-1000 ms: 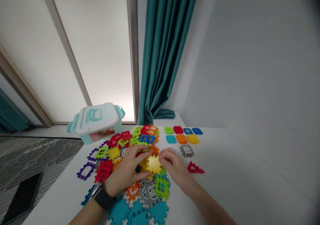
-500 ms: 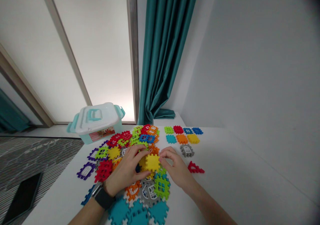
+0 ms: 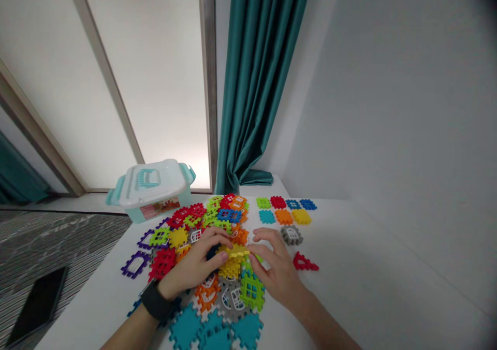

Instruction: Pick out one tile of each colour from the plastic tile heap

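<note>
A yellow notched building tile (image 3: 238, 253) is tipped nearly edge-on above the pile. My left hand (image 3: 202, 259), with a dark watch on its wrist, grips its left side between thumb and fingers. At the right edge, the fingertips of my right hand (image 3: 277, 264) pinch the same tile. Another yellow tile (image 3: 230, 270) shows just below it. Around my hands lie a lime-green window tile (image 3: 252, 290), an orange tile (image 3: 205, 294) and a grey window tile (image 3: 232, 299). Large teal tiles (image 3: 186, 326) lie nearest to me.
Two rows of coloured tiles (image 3: 283, 216) lie at the back right, with a grey window tile (image 3: 291, 234) and a red triangular piece (image 3: 305, 262) in front. A lidded plastic box (image 3: 155, 184) stands back left. A dark flat panel (image 3: 37, 306) is at lower left.
The held yellow tile has turned from facing me to nearly edge-on, uncovering the yellow tile below. My right hand's fingers have spread a little.
</note>
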